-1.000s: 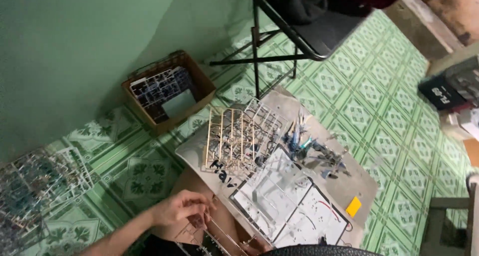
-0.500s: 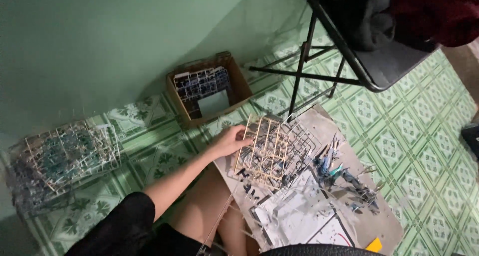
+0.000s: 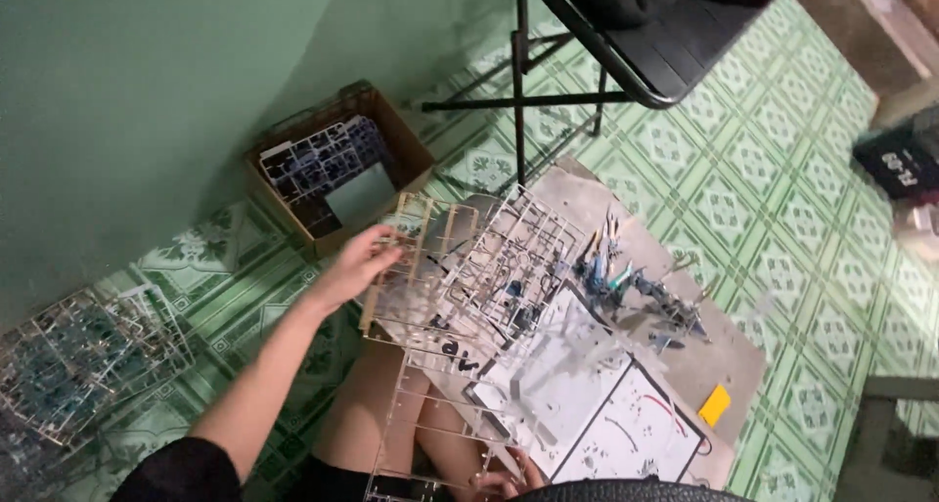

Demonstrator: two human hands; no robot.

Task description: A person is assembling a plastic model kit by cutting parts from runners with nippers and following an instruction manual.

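Observation:
My left hand (image 3: pixel 357 264) reaches out over my knee and grips the left edge of a stack of plastic part frames (image 3: pixel 469 267), beige and clear, standing tilted on a grey board (image 3: pixel 714 350). At the bottom edge, my right hand (image 3: pixel 501 482) is only partly in view, its fingers closed on the lower corner of a clear part frame (image 3: pixel 416 434) that lies across my lap. A partly built blue and white model figure (image 3: pixel 626 279) lies on the board just right of the stack. White printed sheets (image 3: pixel 597 419) lie in front of it.
An open cardboard box (image 3: pixel 406 148) with more part frames stands by the green wall. Another pile of frames (image 3: pixel 83 360) lies at far left. A black folding chair (image 3: pixel 626 57) stands behind the board. A small yellow piece (image 3: pixel 714 405) lies on the board; a dark box (image 3: pixel 900 160) sits at right.
My left hand has moved from my lap to the stack of frames and taken hold of its edge. The stack now leans over. The view has swung left and up.

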